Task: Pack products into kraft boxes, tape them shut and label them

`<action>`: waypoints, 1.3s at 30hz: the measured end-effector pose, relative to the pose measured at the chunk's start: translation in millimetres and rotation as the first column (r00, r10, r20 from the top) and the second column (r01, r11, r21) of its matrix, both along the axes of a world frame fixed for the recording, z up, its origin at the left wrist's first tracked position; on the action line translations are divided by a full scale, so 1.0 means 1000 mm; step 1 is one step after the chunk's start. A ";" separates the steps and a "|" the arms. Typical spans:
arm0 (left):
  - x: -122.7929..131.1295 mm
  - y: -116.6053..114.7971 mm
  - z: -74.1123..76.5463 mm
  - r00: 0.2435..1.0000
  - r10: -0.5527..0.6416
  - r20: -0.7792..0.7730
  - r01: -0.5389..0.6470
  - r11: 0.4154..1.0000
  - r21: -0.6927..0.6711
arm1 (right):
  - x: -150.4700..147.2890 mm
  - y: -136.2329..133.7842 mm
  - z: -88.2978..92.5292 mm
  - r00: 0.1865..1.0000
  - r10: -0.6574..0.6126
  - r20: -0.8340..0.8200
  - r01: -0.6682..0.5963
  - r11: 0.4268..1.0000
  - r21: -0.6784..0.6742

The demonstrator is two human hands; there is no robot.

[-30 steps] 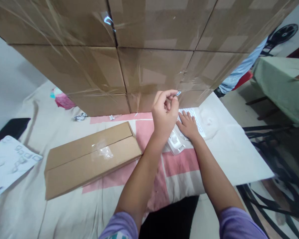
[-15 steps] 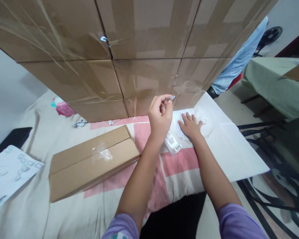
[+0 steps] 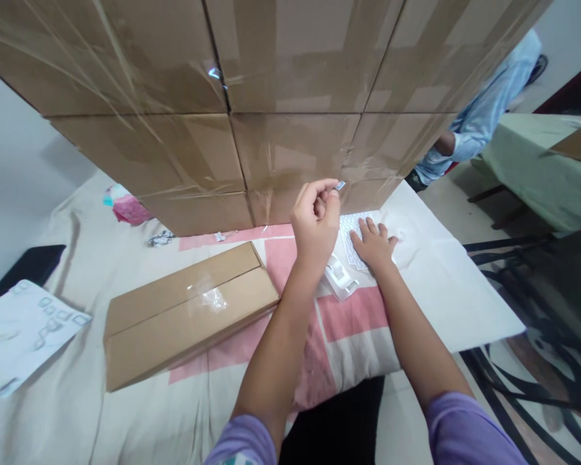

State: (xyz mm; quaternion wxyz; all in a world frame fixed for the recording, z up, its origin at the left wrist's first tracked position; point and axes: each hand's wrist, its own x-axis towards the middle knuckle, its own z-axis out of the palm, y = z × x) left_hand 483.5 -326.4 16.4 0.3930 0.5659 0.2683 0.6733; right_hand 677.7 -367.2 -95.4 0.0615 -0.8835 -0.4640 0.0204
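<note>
My left hand [image 3: 315, 216] is raised in front of the stacked cartons, thumb and forefinger pinching a small blue-and-white sticker [image 3: 339, 185]. Spread flat, my right hand [image 3: 375, 244] presses on a white sheet with rows of small blue-edged stickers [image 3: 350, 242], covering part of it. Below the sheet, close to my left wrist, lies a white tape dispenser [image 3: 341, 279]. A white board or paper [image 3: 430, 278] extends to the right of my right hand.
Taped cartons [image 3: 290, 148] form a wall ahead. A long closed cardboard box [image 3: 188, 313] lies at left on the bedding. Further left are a printed sheet [image 3: 24, 336] and a dark flat object [image 3: 29, 268]. Another person's blue sleeve [image 3: 489, 110] shows behind the cartons.
The view has shifted slightly, so things appear a little further right. My hands keep nearly the same pose. The other person's forearm and sleeve now show more beside the cartons.
</note>
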 end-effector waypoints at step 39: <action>-0.134 -0.080 0.057 0.429 0.339 -0.838 -0.322 0.923 0.208 | -0.066 -0.047 0.048 0.646 0.656 -0.391 0.025 0.494 0.869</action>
